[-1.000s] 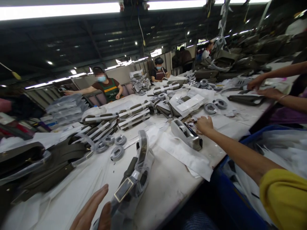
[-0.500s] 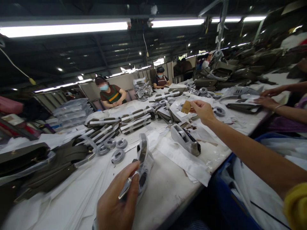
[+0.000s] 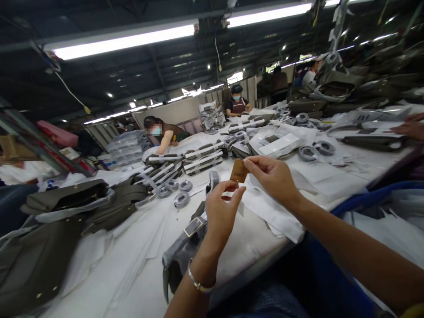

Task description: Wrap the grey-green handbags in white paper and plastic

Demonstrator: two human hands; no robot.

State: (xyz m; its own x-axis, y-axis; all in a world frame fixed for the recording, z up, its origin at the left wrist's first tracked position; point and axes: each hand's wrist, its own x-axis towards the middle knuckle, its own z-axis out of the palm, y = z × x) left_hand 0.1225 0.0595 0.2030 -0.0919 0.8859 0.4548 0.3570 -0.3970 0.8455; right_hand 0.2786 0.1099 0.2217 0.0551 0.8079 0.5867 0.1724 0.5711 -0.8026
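Observation:
A small brown tag [image 3: 239, 171] is raised above the white table. My right hand [image 3: 272, 177] pinches its right edge between thumb and fingers. Just below the tag, my left hand [image 3: 222, 207] has thumb and fingertips brought together at its lower edge; what they hold is too small to make out. Under my left hand and wrist lies a dark bag [image 3: 180, 256] with a framed rectangular patch [image 3: 194, 226]. Part of this bag is hidden by my hand and forearm.
Grey rolls [image 3: 182, 199] and wrapped strap bundles [image 3: 203, 161] lie beyond the bag. Dark green bags [image 3: 43, 256] are piled at left. A blue bin [image 3: 347, 198] with plastic stands at right. Co-workers [image 3: 165, 130] sit across the table; another person's hand [image 3: 410, 126] is at far right.
My right hand has brought the tag left and nearer. My left hand has let go of the wrapped bag piece and risen to the tag. The co-worker at left now leans forward.

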